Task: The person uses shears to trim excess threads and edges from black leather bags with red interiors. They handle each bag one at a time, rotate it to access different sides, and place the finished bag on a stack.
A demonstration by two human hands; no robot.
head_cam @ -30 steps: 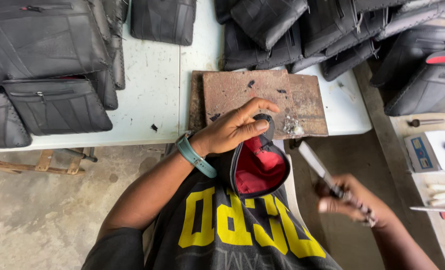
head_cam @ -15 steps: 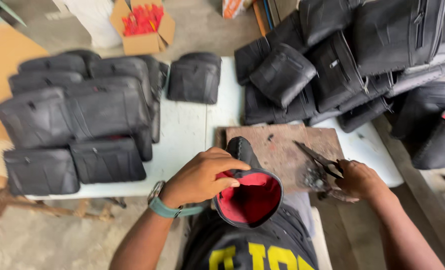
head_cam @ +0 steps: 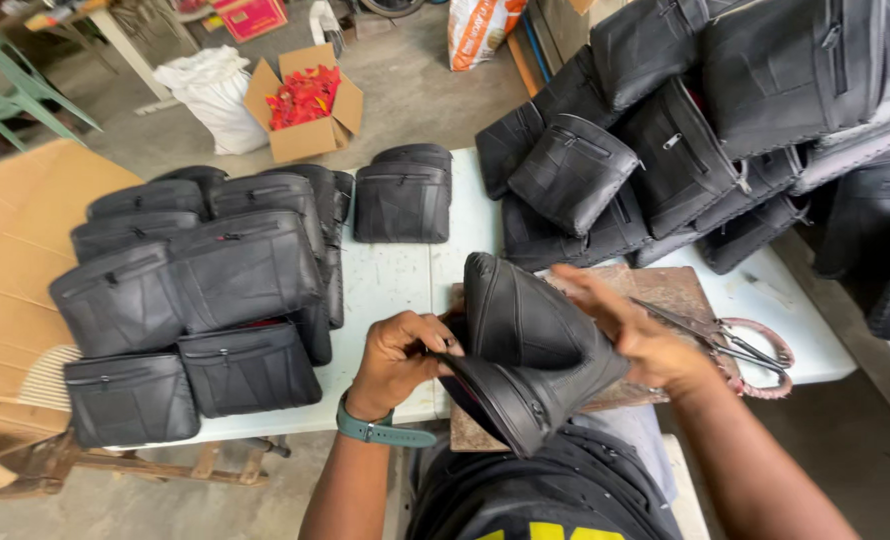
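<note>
I hold a black rubber-like bag (head_cam: 525, 345) over the table's near edge, tipped on its side with a sliver of red lining showing underneath. My left hand (head_cam: 397, 358), with a teal watch on the wrist, grips the bag's lower left rim. My right hand (head_cam: 637, 335) presses flat against the bag's right side. Scissors with pink handles (head_cam: 740, 347) lie on a rusty brown board (head_cam: 677, 292) just right of my right hand.
Finished black bags lie in rows at the left of the white table (head_cam: 390, 285), and a big heap of black bags (head_cam: 725, 120) fills the back right. An open cardboard box of red pieces (head_cam: 303, 100) and a white sack (head_cam: 212, 92) sit on the floor beyond.
The bag has been turned so its black outside faces up and the red inside is almost hidden. My right hand has let go of the scissors, which lie on the board, and moved onto the bag.
</note>
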